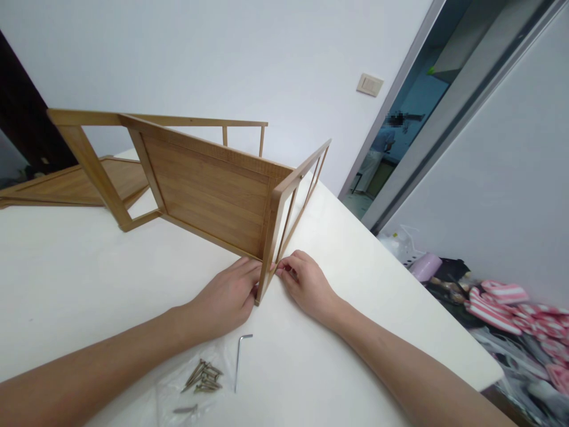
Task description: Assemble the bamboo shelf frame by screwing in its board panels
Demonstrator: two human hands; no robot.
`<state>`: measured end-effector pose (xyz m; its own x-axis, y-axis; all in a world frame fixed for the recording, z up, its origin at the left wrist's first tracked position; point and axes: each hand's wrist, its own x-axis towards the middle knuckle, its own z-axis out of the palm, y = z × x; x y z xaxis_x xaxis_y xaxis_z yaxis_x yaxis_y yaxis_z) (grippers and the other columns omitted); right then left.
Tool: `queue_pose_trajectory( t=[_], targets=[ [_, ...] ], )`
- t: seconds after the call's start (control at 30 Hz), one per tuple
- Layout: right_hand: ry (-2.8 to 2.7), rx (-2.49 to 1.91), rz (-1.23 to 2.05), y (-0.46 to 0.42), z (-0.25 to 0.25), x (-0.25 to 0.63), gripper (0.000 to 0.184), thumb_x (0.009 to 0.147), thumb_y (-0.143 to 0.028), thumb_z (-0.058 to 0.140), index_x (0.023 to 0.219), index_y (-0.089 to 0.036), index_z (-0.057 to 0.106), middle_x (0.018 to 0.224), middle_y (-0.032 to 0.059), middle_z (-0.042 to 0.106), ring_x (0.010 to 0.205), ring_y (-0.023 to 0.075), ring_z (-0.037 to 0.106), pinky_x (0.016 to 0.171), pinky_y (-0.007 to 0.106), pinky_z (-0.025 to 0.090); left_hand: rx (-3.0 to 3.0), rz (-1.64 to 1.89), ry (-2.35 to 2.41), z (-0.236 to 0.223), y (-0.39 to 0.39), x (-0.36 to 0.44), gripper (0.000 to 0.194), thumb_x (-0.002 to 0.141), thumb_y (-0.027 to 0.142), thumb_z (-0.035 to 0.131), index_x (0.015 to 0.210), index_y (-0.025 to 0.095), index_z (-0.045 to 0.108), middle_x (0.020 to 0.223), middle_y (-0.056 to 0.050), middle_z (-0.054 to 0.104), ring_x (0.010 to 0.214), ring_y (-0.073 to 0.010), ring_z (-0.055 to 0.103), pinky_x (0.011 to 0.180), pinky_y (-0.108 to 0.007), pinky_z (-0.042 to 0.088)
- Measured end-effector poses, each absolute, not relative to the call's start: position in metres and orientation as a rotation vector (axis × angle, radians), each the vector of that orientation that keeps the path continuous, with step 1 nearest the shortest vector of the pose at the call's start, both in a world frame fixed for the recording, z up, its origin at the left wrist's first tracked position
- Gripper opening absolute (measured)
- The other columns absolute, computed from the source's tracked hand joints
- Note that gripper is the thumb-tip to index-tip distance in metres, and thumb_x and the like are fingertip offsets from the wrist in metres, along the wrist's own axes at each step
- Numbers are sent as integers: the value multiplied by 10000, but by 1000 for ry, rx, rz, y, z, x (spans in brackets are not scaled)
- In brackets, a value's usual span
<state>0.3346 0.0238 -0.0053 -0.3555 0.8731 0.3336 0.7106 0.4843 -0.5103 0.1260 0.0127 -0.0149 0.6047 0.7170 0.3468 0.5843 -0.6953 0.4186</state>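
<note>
A wooden shelf panel (208,190) stands on its edge between two wooden side frames on the white table. My left hand (233,290) grips the lower corner of the right side frame (269,237) from the panel side. On the frame's outer face, my right hand (306,281) pinches with thumb and forefinger at the bottom rail; whatever lies between the fingertips is too small to make out. Nearer to me, an Allen key (238,362) lies on the table. Several screws (205,376) rest on a clear plastic bag (166,394) beside it.
The left side frame (91,169) stands at the panel's far end. Behind it lie more wooden panels (84,181). Past the right edge of the white table (377,284) are piled clothes and bags (498,308). A person (377,145) is visible through the doorway.
</note>
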Motion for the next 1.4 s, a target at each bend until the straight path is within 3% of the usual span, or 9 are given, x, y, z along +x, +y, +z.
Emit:
queue_pose_trajectory(
  t=[0.53, 0.77, 0.87, 1.03, 1.2, 1.4],
  targets=[
    [-2224, -1321, 354, 26, -8, 335, 145, 934, -158, 533, 915, -192, 673, 823, 33, 587, 802, 170, 556, 763, 308, 435, 2560, 730, 1065, -15, 13, 126, 667, 759, 3, 457, 1374, 259, 489, 1318, -39, 618, 1223, -238, 541, 1074, -421, 448],
    [-2201, -1348, 350, 29, -11, 336, 207, 956, -169, 487, 822, -182, 644, 786, 34, 594, 760, 160, 566, 730, 294, 442, 2561, 745, 1061, -14, 13, 125, 686, 767, 1, 453, 1397, 270, 474, 1334, -34, 612, 1227, -238, 542, 1075, -426, 455],
    [-2080, -1349, 380, 30, -14, 339, 142, 917, -130, 495, 916, -193, 622, 842, 31, 629, 784, 162, 581, 741, 303, 461, 2562, 738, 1069, -15, 13, 125, 691, 764, 2, 453, 1399, 272, 475, 1319, -37, 622, 1218, -244, 548, 1073, -435, 455],
    [-1972, -1296, 471, 27, -15, 342, 349, 826, -73, 533, 1132, -240, 548, 919, 8, 679, 781, 153, 598, 735, 315, 482, 2568, 728, 1069, -14, 12, 126, 711, 751, -3, 447, 1413, 255, 451, 1318, -44, 620, 1224, -246, 537, 1074, -429, 450],
    [-1990, -1247, 487, 25, -13, 340, 393, 801, -100, 609, 1152, -252, 520, 890, -5, 698, 832, 167, 608, 778, 328, 483, 2574, 719, 1072, -12, 11, 127, 673, 770, 12, 446, 1399, 252, 461, 1369, -45, 585, 1220, -243, 534, 1062, -412, 452],
    [-1968, -1265, 582, 25, -11, 338, 446, 803, -137, 616, 1196, -254, 442, 889, -20, 717, 818, 164, 628, 797, 330, 473, 2573, 723, 1068, -12, 12, 126, 705, 765, -1, 444, 1413, 277, 443, 1290, -35, 632, 1204, -244, 540, 1068, -422, 437]
  ],
)
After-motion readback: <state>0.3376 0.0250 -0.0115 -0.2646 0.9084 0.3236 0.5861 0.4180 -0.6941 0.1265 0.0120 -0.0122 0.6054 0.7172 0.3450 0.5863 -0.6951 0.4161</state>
